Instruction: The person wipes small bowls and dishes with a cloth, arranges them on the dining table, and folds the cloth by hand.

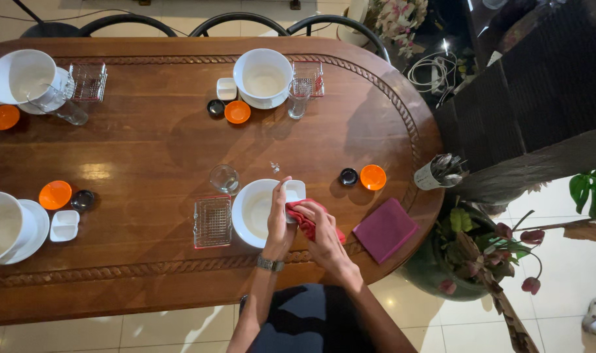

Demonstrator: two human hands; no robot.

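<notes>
At the near edge of the wooden surface (147, 157), the right hand (325, 236) is closed around a bunched red cloth (306, 221), pressing it against a small white dish (294, 192). The left hand (277, 219), a watch on its wrist, pinches that dish by its left side, just over the right rim of a white bowl (252, 213). A folded magenta napkin (385, 229) lies to the right. A clear glass (224, 178) stands just beyond the bowl, and farther off, another white bowl (263, 77).
</notes>
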